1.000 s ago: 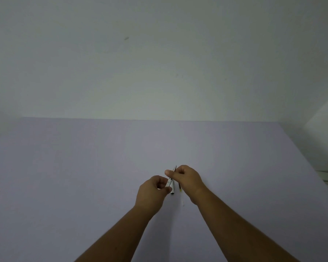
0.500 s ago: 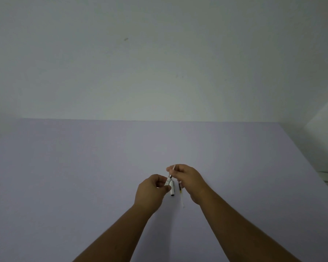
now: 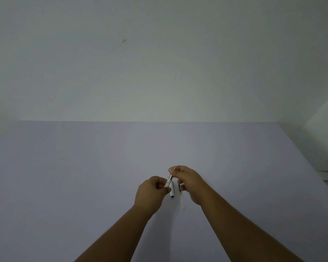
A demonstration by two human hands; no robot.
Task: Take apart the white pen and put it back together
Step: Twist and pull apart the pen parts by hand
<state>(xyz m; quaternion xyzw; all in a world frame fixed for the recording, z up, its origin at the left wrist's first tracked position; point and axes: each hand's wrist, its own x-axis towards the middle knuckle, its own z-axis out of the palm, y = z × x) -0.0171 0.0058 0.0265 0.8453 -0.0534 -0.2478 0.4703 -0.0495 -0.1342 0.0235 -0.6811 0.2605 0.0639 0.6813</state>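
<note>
Two bare forearms reach out over a broad lilac table (image 3: 83, 176), its far edge against the wall and open room on every side of the pen. Left hand (image 3: 151, 190) is pinched shut on the white barrel (image 3: 168, 184), near the table's middle. Right hand (image 3: 186, 178), just beyond the barrel, nips the thin metal tip (image 3: 171, 173) between finger and thumb. Another white tube (image 3: 172, 191) lies just behind the barrel. Light, stiff, slick plastic, I'd judge; best held mid-barrel. Small bits (image 3: 179, 189) beside it could roll.
</note>
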